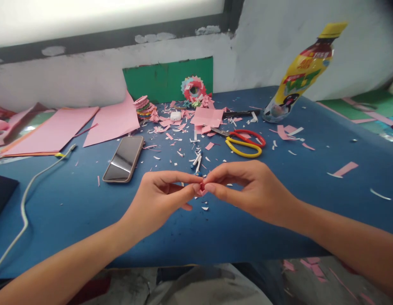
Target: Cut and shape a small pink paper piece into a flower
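Both hands meet above the front middle of the blue table (pixel 88 224). Between thumb and finger, my left hand (pixel 166 190) pinches a small pink folded paper piece (pixel 201 191). From the other side my right hand (pixel 250 190) grips the same piece, also thumb against finger. Most of the piece is hidden by the fingertips. Just beyond the hands lie small white and blue bits (pixel 196 162). Farther back rest scissors (pixel 243 142) with red and yellow handles, their blades beside a pink paper square (pixel 207 116).
A phone (pixel 124 160) and a white cable (pixel 24 203) lie to the left, near pink paper sheets (pixel 53 131). Paper scraps litter the table. At the back stand a green board (pixel 154 80) and a paper ring (pixel 193 90); a yellow-capped bottle (pixel 301 76) stands right.
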### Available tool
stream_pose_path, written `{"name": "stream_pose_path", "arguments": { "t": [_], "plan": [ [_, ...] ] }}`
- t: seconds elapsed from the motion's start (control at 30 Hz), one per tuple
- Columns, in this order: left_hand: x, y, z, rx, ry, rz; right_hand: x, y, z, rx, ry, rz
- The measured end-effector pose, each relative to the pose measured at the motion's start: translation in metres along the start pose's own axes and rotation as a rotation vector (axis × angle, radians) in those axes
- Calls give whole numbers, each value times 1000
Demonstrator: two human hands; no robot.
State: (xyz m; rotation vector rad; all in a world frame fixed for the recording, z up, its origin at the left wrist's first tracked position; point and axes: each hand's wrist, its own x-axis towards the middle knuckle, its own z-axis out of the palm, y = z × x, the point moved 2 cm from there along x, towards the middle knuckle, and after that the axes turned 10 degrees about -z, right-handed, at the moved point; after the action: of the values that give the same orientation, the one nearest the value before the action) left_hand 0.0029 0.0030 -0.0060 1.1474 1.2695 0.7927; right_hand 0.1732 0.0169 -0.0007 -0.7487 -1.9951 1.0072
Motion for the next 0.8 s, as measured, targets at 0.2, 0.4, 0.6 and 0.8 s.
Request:
{"name": "stream_pose_path", "arguments": {
  "t": [0.2, 0.4, 0.6, 0.8],
  "plan": [
    [1, -1, -1, -41, -8, 12, 1, 2, 2, 44, 9, -13],
    [0, 0, -2, -20, -29, 11, -1, 1, 1, -12, 5, -72],
    [3, 2, -4, -3, -97, -42, -2, 2, -1, -35, -28, -95],
    [8, 5, -6, 49, -192, -93, -1, 1, -3, -25, -102, -171]
  ]
}}
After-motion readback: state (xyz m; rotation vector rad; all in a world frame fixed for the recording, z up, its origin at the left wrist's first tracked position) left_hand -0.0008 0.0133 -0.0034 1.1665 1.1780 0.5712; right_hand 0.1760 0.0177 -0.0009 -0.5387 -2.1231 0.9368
